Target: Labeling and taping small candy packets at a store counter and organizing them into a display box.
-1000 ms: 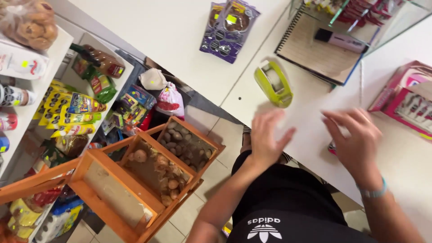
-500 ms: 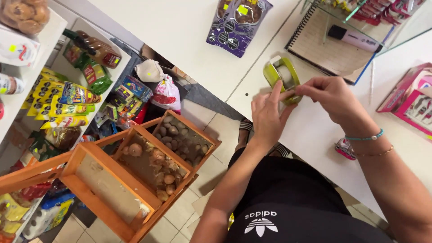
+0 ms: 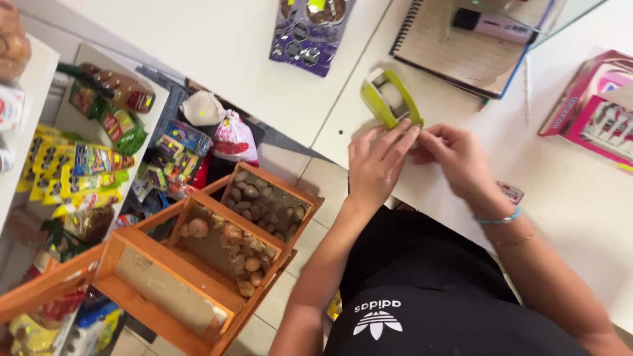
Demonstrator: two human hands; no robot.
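left hand (image 3: 376,168): fingers extended, touching green tape dispenser (image 3: 390,99) | right hand (image 3: 455,158): pinching, contents hidden | tape not visibly pulled | white counter (image 3: 580,191)

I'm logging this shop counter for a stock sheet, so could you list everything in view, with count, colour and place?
tape dispenser: one, lime green, on the white counter at the fingertips
snack packet: one, purple, counter top
spiral notebook: one, tan page, counter top right
marker: one, lilac, above the notebook
pink box: one, counter right edge
wooden crate: one, orange, on the floor, several compartments with onions and potatoes
left hand: one, fingers at the dispenser
right hand: one, blue wristband, touching the left fingertips
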